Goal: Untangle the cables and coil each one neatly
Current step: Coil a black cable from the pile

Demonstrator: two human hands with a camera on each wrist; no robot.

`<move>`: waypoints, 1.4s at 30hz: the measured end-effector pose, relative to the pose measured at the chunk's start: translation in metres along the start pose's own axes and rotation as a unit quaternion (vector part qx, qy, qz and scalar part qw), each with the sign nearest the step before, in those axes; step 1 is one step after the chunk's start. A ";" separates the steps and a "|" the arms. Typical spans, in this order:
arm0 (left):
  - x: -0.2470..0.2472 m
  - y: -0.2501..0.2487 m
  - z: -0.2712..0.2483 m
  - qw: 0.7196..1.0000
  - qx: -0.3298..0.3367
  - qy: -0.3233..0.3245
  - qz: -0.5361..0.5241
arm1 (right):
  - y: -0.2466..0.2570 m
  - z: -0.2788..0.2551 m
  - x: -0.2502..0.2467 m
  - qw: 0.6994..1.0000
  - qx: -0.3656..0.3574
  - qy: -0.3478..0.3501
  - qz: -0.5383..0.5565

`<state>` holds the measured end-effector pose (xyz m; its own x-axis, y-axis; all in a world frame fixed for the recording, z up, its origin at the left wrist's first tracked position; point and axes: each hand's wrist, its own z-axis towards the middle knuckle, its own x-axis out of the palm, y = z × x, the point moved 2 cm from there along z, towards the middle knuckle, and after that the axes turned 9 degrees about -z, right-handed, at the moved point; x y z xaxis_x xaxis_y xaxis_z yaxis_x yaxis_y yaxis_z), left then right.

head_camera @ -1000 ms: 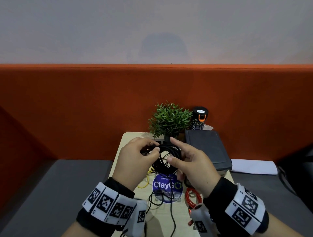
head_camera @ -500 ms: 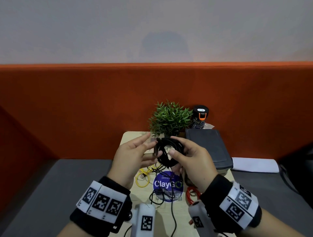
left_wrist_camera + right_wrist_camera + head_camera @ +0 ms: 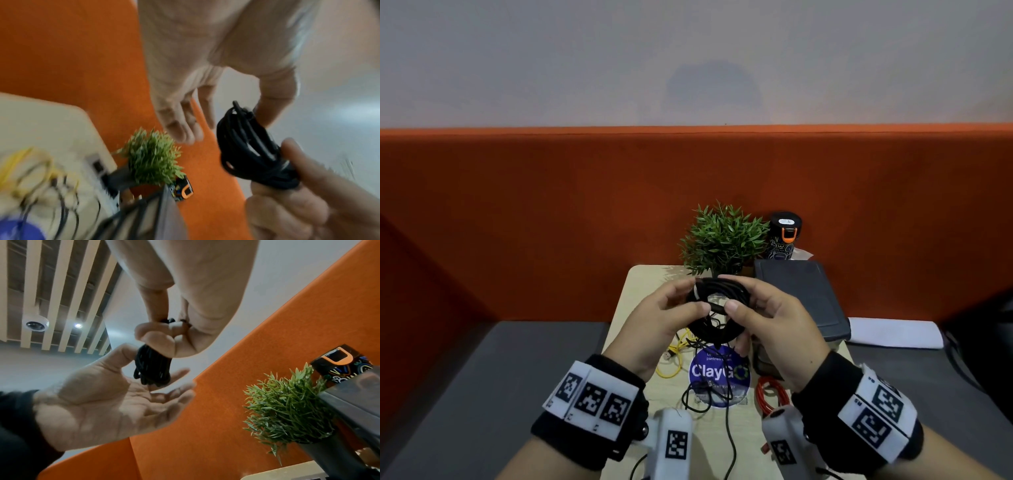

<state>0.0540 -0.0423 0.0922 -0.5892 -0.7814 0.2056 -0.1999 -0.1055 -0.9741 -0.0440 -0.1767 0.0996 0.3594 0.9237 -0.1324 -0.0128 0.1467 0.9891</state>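
A black cable wound into a coil (image 3: 717, 310) hangs in the air over the table's far half. My right hand (image 3: 736, 293) grips its right side, thumb on top and fingers curled underneath (image 3: 164, 337). My left hand (image 3: 695, 296) is at the coil's left side with its fingers straight and only the thumb touching the coil (image 3: 252, 149). The coil's loose black tail (image 3: 727, 431) runs down across the table. A yellow cable (image 3: 674, 358) and a red cable (image 3: 770, 397) lie loose on the table.
The small pale table (image 3: 640, 284) carries a blue round sticker (image 3: 719, 371), a potted green plant (image 3: 724, 240), a dark patterned bottle (image 3: 784, 236) and a dark grey case (image 3: 801, 294). An orange padded wall stands behind it. Grey bench seats flank it, with white paper (image 3: 893, 334) on the right one.
My left hand let go of its pinch on the coil, spread its fingers, and now has its thumb back against the coil. The right hand kept its grip and turned the coil flatter.
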 end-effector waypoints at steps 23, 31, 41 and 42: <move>0.005 -0.006 -0.005 0.975 0.036 0.097 0.195 | 0.002 -0.001 -0.006 0.995 0.019 0.003 -0.096; -0.002 0.015 -0.006 0.982 -0.054 0.181 -0.013 | -0.005 -0.004 -0.020 0.995 0.065 0.034 -0.062; 0.005 0.087 0.001 0.978 -0.130 0.161 0.040 | -0.071 -0.030 -0.048 0.972 0.209 -0.019 -0.108; 0.002 0.096 0.002 0.978 -0.132 0.150 0.055 | -0.079 -0.035 -0.053 0.968 0.219 -0.029 -0.117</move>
<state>0.0354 -0.0555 -0.0014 -0.8137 -0.5595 0.1576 -0.2945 0.1630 -0.9417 -0.0948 -0.2253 0.0258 0.3562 0.8599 -0.3656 0.4686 0.1741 0.8661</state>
